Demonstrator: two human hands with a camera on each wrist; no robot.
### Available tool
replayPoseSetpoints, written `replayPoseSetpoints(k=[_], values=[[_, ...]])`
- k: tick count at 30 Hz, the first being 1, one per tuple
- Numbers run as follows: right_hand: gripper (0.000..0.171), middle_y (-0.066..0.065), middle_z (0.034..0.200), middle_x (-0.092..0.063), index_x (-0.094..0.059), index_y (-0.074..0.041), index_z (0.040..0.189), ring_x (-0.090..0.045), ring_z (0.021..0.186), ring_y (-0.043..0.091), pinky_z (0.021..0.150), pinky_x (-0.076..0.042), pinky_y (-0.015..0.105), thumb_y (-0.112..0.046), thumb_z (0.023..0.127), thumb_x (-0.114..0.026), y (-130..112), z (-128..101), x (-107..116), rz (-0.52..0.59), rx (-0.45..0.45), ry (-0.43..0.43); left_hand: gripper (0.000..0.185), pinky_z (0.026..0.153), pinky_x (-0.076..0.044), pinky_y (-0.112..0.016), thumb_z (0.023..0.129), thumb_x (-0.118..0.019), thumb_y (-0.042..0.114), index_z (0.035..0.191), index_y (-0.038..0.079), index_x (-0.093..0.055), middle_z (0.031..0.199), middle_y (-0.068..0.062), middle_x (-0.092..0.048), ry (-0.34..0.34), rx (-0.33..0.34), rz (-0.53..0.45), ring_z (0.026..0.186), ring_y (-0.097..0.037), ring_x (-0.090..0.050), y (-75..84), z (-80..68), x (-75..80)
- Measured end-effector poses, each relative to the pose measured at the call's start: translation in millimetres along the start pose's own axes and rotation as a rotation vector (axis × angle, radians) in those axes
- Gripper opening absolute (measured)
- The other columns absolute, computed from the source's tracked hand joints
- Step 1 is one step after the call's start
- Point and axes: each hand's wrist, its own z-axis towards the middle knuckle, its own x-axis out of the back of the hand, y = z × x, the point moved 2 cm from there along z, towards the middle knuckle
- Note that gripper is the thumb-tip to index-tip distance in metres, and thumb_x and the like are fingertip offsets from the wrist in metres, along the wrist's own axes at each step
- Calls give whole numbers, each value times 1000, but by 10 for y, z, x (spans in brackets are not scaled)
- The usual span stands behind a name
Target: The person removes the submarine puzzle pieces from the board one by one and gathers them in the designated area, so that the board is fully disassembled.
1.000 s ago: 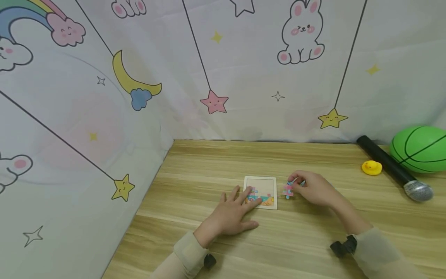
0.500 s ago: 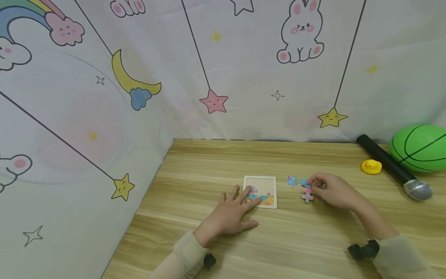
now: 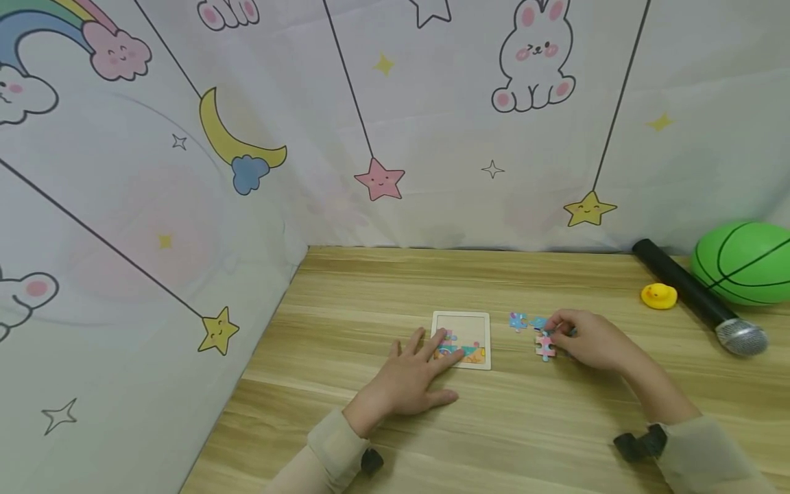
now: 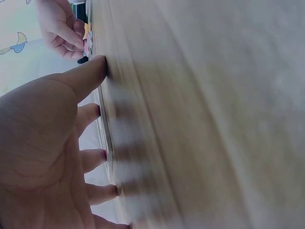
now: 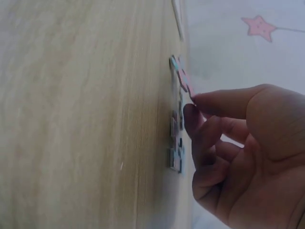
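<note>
A small square puzzle board [image 3: 469, 325] lies on the wooden table [image 3: 370, 288], with a few coloured pieces fitted along its near edge. My left hand [image 3: 432, 346] lies flat, its straight fingertips [image 4: 97, 67] resting on the board's near left corner. To the board's right, my right hand [image 3: 552, 337] pinches a pink puzzle piece [image 3: 544, 345] between thumb and forefinger [image 5: 193, 112], low over the table. The same pink piece [image 5: 183, 78] stands tilted on edge in the right wrist view. Two loose blue pieces [image 3: 518, 320] lie just beyond it.
At the right stand a yellow rubber duck [image 3: 658, 296], a black toy microphone [image 3: 697, 298] and a green ball [image 3: 743, 263]. A printed cloth backdrop [image 3: 395, 123] walls the table at the back and left. More loose pieces [image 5: 176, 143] lie under my right fingers.
My right hand has carried the pink piece to the right, away from the board's edge, uncovering the loose blue pieces. My left hand has stayed put.
</note>
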Motion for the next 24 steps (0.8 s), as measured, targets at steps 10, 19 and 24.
replayPoseSetpoints(k=[10, 19, 24], values=[[16, 4, 95, -64, -68, -5, 113, -55, 63, 17, 54, -47, 30, -14, 100, -67, -104, 29, 2, -41, 25, 37, 73, 109, -27, -77, 102, -50, 66, 165, 40, -26, 174, -6, -10, 14, -9, 3, 155, -46, -13, -3, -1, -14], [11, 2, 90, -63, -69, -5, 110, -60, 63, 16, 55, -51, 30, -11, 101, -66, -317, 157, -181, 5, 86, 17, 73, 111, -25, -75, 102, -51, 65, 165, 38, -29, 174, -9, -12, 28, 9, -7, 155, -45, -15, -17, -47, -19], [13, -1, 93, -65, -71, -7, 110, -56, 68, 14, 61, -48, 31, -14, 100, -68, -472, 250, -305, -35, 166, 35, 72, 111, -27, -74, 101, -52, 66, 164, 38, -32, 173, -10, -14, 34, 42, -6, 155, -44, -18, -55, -87, -13]])
